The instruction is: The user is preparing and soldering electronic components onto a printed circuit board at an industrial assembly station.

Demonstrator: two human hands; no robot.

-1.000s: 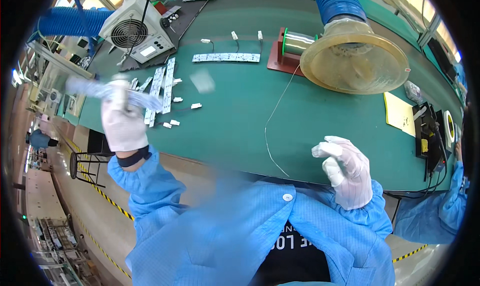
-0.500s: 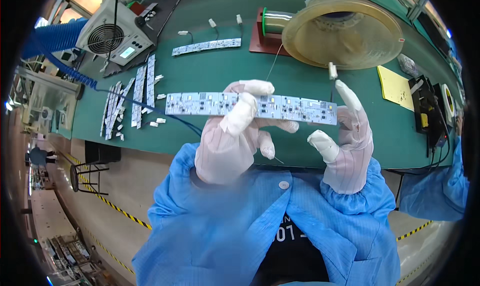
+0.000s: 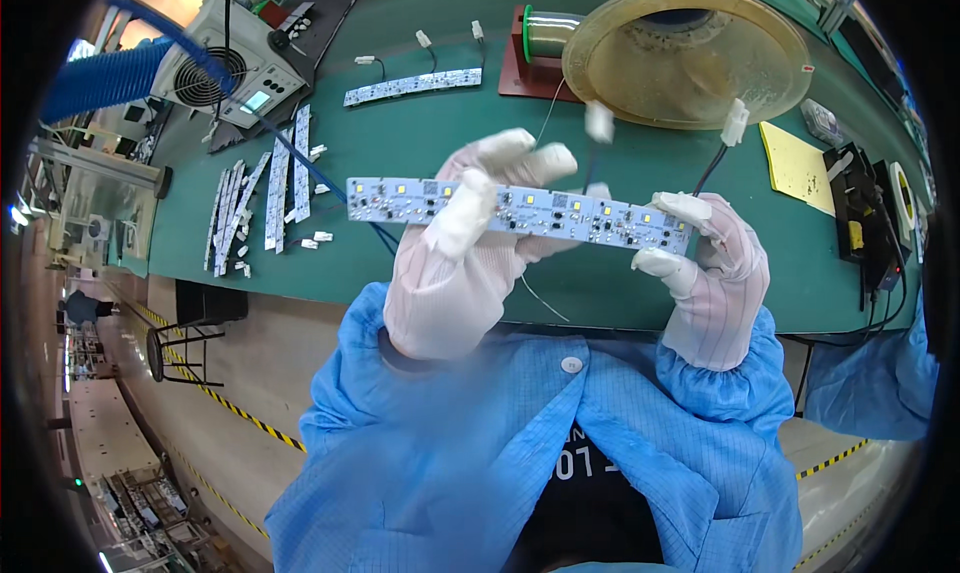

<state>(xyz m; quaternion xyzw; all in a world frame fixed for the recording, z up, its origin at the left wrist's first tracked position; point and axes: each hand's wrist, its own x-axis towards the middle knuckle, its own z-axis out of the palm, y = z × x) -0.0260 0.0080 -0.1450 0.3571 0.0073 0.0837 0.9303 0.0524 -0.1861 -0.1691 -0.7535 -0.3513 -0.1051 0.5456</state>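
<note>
A long white circuit board strip [image 3: 530,213] with small components is held up across the middle, roughly level. My left hand [image 3: 455,248], gloved with white fingertip covers, grips its left half with the thumb in front. At the right end, my right hand [image 3: 720,268] pinches the strip between thumb and fingers. Two white plugs on dark leads stand up from it: a blurred plug [image 3: 599,123] near the middle and a sharper plug [image 3: 735,123] by my right hand. A thin wire [image 3: 545,298] comes out below my left hand; how the fingers hold it is hidden.
Several more strips [image 3: 275,203] lie at the left, and a strip with plugs [image 3: 412,88] lies farther back. A wire spool [image 3: 550,35] stands beside a large fume hood [image 3: 690,73]. A fan unit [image 3: 225,73], yellow paper [image 3: 797,168] and black box [image 3: 860,218] flank the workspace.
My right hand has closed on the strip's right end, where it was apart before. The strip has shifted slightly right, and a second plug now stands up behind it. The blue cable at left has swung.
</note>
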